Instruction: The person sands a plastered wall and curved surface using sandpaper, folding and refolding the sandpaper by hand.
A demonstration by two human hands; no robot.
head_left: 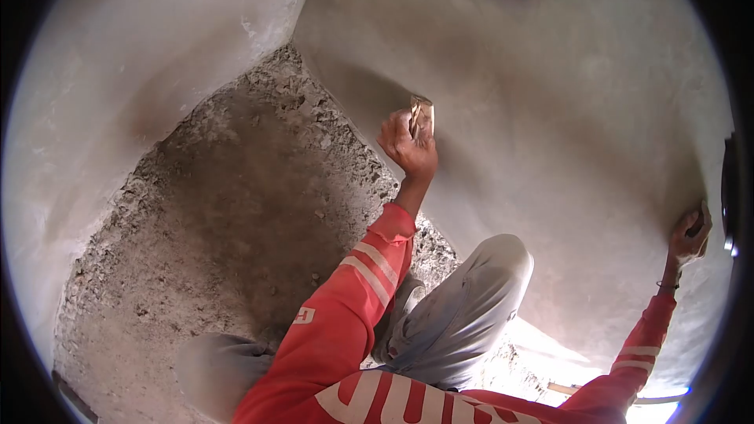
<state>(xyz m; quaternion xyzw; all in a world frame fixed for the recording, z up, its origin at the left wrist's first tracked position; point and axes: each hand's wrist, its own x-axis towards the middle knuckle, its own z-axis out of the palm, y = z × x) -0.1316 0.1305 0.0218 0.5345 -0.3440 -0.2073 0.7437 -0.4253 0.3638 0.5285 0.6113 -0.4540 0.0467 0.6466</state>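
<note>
We note a rough grey-brown floor (228, 220), darker mid-area; on it, coarse crumbly debris (318, 114) lies thickest along the edges.

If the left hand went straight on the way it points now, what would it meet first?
Most likely the smooth wall, with the flat tool in the left hand leading. Depth is unclear here, so I can't tell whether the tool already touches it.

The left hand (408, 148) grips a flat tool (426, 119) at the grey wall (565, 133), the right hand (691, 240) well apart.
</note>
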